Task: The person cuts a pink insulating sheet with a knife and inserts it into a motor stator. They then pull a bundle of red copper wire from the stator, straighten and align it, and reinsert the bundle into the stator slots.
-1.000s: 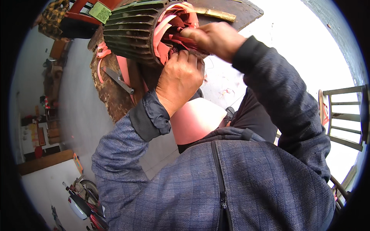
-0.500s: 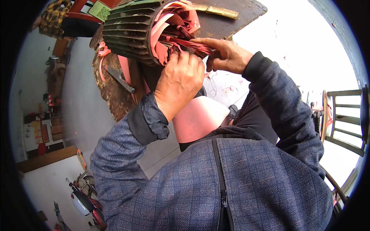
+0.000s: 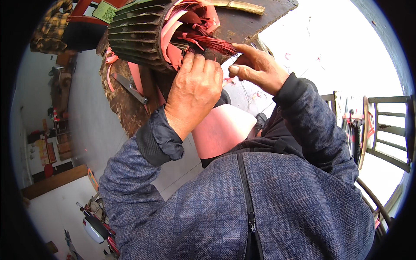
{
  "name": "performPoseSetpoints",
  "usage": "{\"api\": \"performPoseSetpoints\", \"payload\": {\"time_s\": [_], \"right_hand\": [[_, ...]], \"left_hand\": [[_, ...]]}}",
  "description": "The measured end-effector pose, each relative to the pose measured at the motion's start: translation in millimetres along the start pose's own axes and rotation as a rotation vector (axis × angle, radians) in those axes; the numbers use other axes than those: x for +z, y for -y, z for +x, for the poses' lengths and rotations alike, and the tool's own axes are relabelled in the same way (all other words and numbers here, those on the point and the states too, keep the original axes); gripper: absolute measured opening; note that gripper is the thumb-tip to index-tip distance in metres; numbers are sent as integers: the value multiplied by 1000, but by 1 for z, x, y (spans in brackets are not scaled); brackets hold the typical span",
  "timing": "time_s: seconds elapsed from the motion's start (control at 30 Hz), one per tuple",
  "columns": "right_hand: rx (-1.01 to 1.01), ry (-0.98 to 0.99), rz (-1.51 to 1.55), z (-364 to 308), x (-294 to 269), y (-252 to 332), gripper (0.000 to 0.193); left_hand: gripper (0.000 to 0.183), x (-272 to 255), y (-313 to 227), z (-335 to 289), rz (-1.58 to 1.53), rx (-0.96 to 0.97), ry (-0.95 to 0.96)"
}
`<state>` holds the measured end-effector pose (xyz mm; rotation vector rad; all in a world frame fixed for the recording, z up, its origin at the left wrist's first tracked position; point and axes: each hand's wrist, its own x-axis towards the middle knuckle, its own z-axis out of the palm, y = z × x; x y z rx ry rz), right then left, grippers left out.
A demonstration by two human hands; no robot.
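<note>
A dark, ribbed motor housing (image 3: 136, 37) lies on its side, its round opening turned to the right. Pink insulating paper (image 3: 172, 30) lines the opening, and a bundle of thin red wires (image 3: 213, 42) sticks out of it. At the opening's lower edge is my left hand (image 3: 195, 86), closed with fingertips pinched together; whatever they hold is hidden behind the knuckles. My right hand (image 3: 262, 69) is open beside the bundle's loose end, thumb and forefinger apart, the forefinger close to the wire tips.
The housing rests on a worn wooden bench (image 3: 123, 102) with a knife (image 3: 129, 88) and pink strips (image 3: 136, 77). A split bamboo piece (image 3: 240, 7) lies behind. A pink sheet (image 3: 223, 132) covers my leg. A chair (image 3: 388, 128) stands at right, a motorbike (image 3: 95, 227) lower left.
My right hand has drawn back from the wire bundle and its thumb has spread away. My left hand stays pinched at the opening. The whole view has shifted slightly.
</note>
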<state>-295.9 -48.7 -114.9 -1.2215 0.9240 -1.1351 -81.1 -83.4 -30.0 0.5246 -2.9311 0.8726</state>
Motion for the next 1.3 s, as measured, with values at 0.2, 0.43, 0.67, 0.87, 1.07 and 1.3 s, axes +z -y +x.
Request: {"api": "performPoseSetpoints", "payload": {"time_s": [0.2, 0.43, 0.67, 0.87, 1.07, 1.3], "right_hand": [[-72, -155, -320, -16, 7, 25, 73], [-130, -11, -1, -24, 10, 70, 55], [148, 36, 319, 2, -14, 47, 53], [232, 32, 303, 10, -16, 17, 51], [-339, -161, -650, 25, -4, 1, 55], [-42, -145, -411, 34, 15, 18, 50]], "left_hand": [[29, -2, 0, -3, -23, 3, -21], [32, -4, 0, -2, -23, -5, -2], [28, -8, -1, -2, 0, -4, 45], [23, -5, 0, -1, 3, 8, 11], [27, -9, 1, 2, -4, 8, 63], [28, -17, 6, 0, 81, 43, 94]]}}
